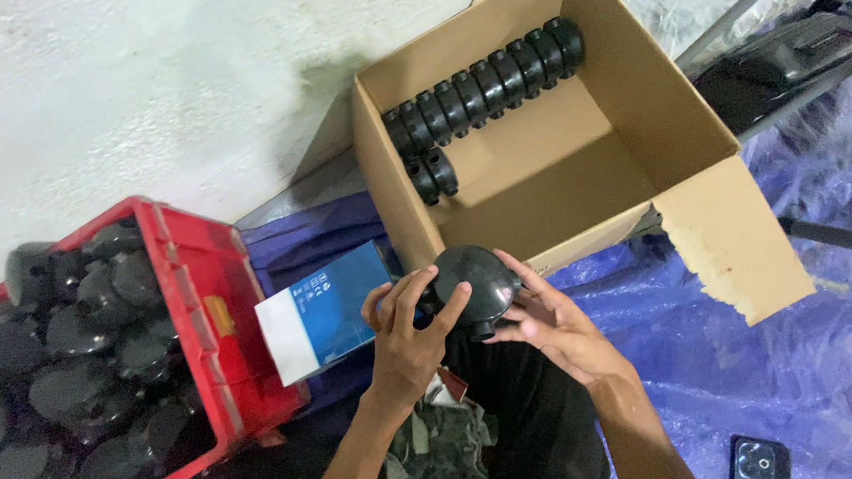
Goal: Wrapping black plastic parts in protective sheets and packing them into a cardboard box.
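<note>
Both of my hands hold one round black plastic part [474, 283] with short tube stubs, just in front of the cardboard box [577, 180]. My left hand [409, 338] wraps its fingers over the part's left side. My right hand [549, 322] cups the part from the right and below. Inside the open box, several identical black parts [481, 79] stand on edge in a row along the far wall, with two more [432, 175] starting a second row.
A red plastic crate [196, 317] at the left is piled with several black parts [78, 379]. A blue and white small carton [322, 311] lies between crate and box. Blue plastic sheeting [776, 368] covers the floor at right; a phone [758, 461] lies on it.
</note>
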